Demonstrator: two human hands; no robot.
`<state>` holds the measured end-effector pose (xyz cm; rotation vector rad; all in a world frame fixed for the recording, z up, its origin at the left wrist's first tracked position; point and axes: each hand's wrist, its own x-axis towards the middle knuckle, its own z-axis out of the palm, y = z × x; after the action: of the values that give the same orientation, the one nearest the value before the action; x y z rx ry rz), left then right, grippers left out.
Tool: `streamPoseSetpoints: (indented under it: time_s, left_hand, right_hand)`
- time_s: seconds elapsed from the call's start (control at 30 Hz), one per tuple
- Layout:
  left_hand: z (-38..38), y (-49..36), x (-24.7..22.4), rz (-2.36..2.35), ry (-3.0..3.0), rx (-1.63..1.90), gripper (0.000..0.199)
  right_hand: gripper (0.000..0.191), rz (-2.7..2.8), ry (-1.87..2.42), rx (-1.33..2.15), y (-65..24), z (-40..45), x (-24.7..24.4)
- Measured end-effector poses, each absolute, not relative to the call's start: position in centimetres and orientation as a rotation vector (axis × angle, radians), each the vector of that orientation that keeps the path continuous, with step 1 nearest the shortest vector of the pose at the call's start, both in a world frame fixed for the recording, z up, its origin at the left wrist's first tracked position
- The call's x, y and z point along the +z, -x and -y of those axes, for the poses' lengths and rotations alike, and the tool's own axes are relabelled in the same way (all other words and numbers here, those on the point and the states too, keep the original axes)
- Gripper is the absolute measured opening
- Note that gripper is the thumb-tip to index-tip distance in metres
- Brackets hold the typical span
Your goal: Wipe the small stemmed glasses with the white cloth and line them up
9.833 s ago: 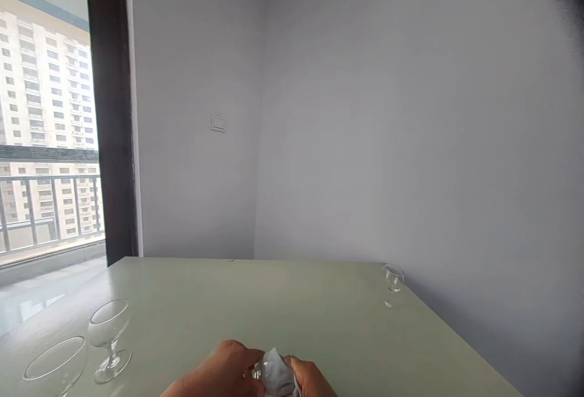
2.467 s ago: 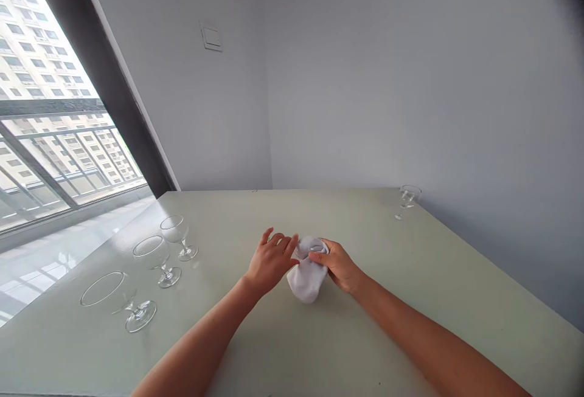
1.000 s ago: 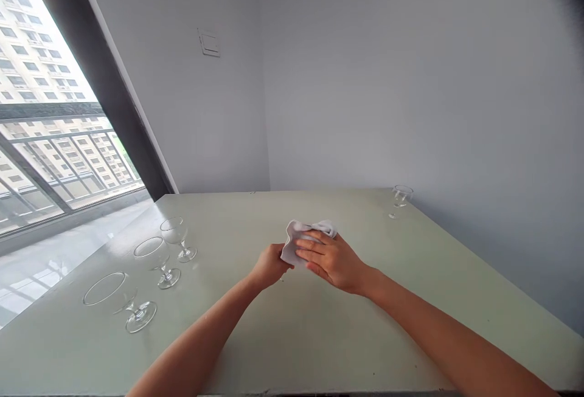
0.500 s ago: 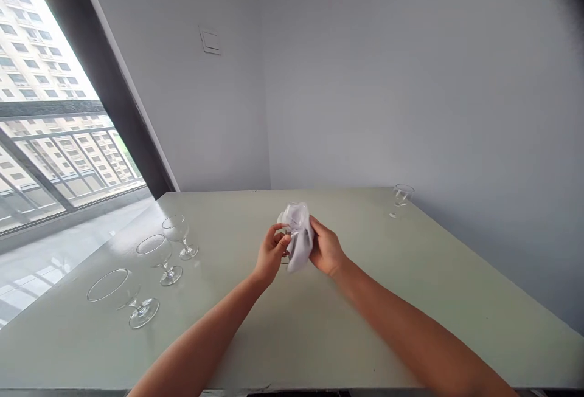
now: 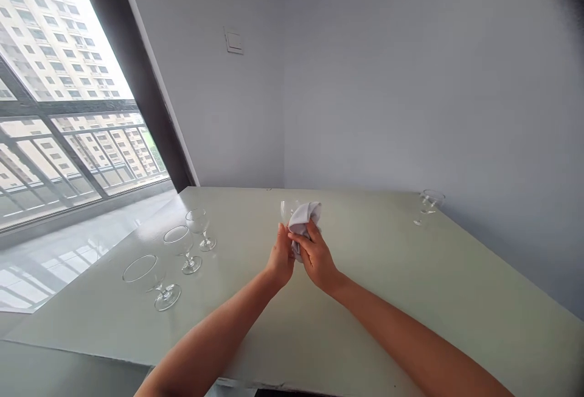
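Above the middle of the table, my left hand [image 5: 281,257] is closed around a clear stemmed glass [image 5: 285,210]; only part of its bowl shows above the fingers. My right hand [image 5: 318,258] grips a pale grey-white cloth [image 5: 306,214] and presses it against the right side of the glass. The two hands nearly touch, and the cloth and fingers hide the stem and foot.
On the left of the table [image 5: 374,324], three stemmed glasses stand in a row: a near one [image 5: 163,290], a middle one [image 5: 188,257] and a far one [image 5: 204,236]. Another glass [image 5: 429,203] stands by the far right edge. Walls rise behind; a window [image 5: 77,87] is at left.
The cloth has shifted from around the bowl's inside and front to the glass's right side, bunched in my right hand. My left fingers have moved up around the glass. The view has swung left.
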<state>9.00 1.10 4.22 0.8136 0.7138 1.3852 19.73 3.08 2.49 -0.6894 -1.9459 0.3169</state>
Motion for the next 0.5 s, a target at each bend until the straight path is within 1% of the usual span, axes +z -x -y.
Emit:
streamPoseSetpoints:
  time_s: [0.17, 0.3, 0.43, 0.5]
  left_hand:
    - [-1.5, -8.9, 4.0, -0.703, -0.758, 1.336, 0.054]
    - [-1.9, -8.6, 3.6, -0.712, -0.717, 1.326, 0.053]
    - [-2.0, -8.7, 3.4, -0.720, -0.712, 1.327, 0.040]
    - [-2.1, -8.7, 3.2, -0.737, -0.707, 1.316, 0.038]
  right_hand:
    - [0.038, 2.051, 0.680, 0.192, -20.4, -2.8, 2.7]
    - [0.035, 2.153, 0.656, 0.186, -21.0, -2.0, 3.0]
    - [0.027, 2.128, 0.657, 0.492, -21.7, -1.4, 3.6]
    - [0.022, 2.075, 0.687, 0.631, -22.3, -1.5, 3.6]
